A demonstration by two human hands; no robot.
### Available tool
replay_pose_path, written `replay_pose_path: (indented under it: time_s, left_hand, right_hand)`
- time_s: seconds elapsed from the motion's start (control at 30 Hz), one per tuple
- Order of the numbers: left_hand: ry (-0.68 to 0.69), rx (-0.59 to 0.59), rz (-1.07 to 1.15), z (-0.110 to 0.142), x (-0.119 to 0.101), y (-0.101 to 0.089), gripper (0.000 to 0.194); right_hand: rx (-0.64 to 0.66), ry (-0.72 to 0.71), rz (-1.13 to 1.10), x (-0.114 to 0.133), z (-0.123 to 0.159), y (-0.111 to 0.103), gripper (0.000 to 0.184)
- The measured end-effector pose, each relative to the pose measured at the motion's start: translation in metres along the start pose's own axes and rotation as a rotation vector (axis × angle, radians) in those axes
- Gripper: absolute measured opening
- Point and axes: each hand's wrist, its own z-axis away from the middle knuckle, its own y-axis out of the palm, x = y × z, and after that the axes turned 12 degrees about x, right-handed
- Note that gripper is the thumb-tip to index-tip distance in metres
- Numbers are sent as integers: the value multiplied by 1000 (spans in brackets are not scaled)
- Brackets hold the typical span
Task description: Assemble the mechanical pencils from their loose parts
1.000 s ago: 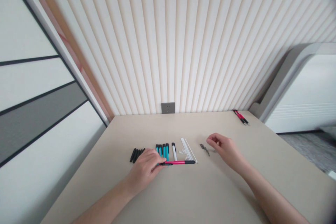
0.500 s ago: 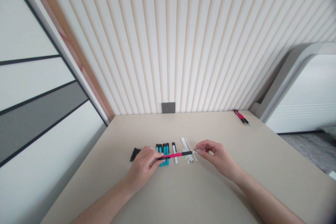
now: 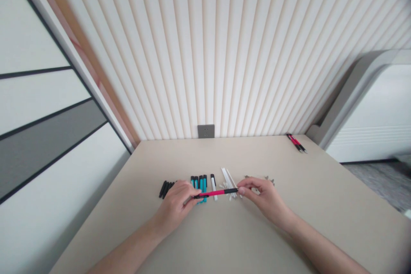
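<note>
The red pen [image 3: 216, 193] roughly parallels the table's [image 3: 208, 239] far edge, black grip [image 3: 230, 191] rightward. Left hand [image 3: 175, 199] and right hand [image 3: 266, 195] pinch its ends.

On the beige tabletop [image 3: 212, 235] lie, left to right, black pieces [image 3: 163, 189], four teal black-topped barrels [image 3: 201, 183], a white black-topped barrel [image 3: 213, 184], white sticks [image 3: 226, 178] and small metal pieces [image 3: 272, 181] (some hidden); far right, two red-and-black pens [image 3: 296, 144]
</note>
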Motion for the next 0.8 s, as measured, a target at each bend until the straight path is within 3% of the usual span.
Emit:
replay_pose_path:
  time_s: [0.1,0.3,0.4,0.67,0.8]
  left_hand:
    - [2,-7,4,0,0,0,4]
    - [-13,-20,7,0,0,-2,4]
    - [3,-11,-5,-1,-2,-3,5]
    - [-25,-11,13,0,-1,-1,4]
    - [-18,-6,10,1,0,-1,4]
  right_hand:
    - [23,26,84,0,1,3,33]
    - [101,-31,226,4,4,5,26]
    - [162,-63,267,6,5,3,41]
    - [60,-135,301,5,4,-3,25]
    - [145,-128,362,7,5,-3,37]
